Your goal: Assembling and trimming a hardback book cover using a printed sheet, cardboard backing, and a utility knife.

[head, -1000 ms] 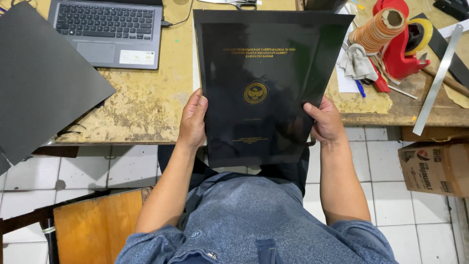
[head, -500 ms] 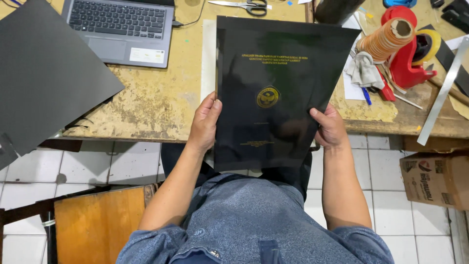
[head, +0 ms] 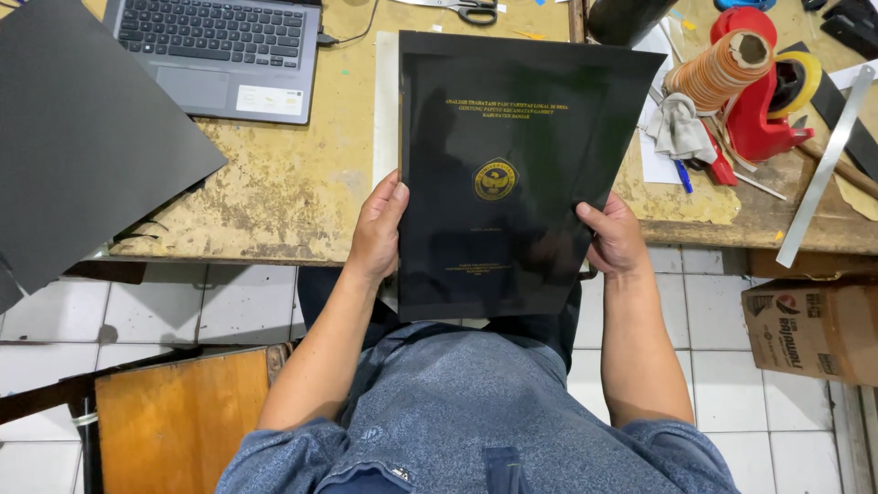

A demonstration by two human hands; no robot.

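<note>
Head view: black book cover with gold print, gripped on both sides by left hand and right hand, fingers closed around edges, over counter edge. Looks finished; still not put down.

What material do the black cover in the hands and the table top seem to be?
Black cover: probably laminated card or plastic film, glossy, since it mirrors a dim silhouette. Table top: likely painted wood, matt; the yellowish coat is worn and flaking.
</note>
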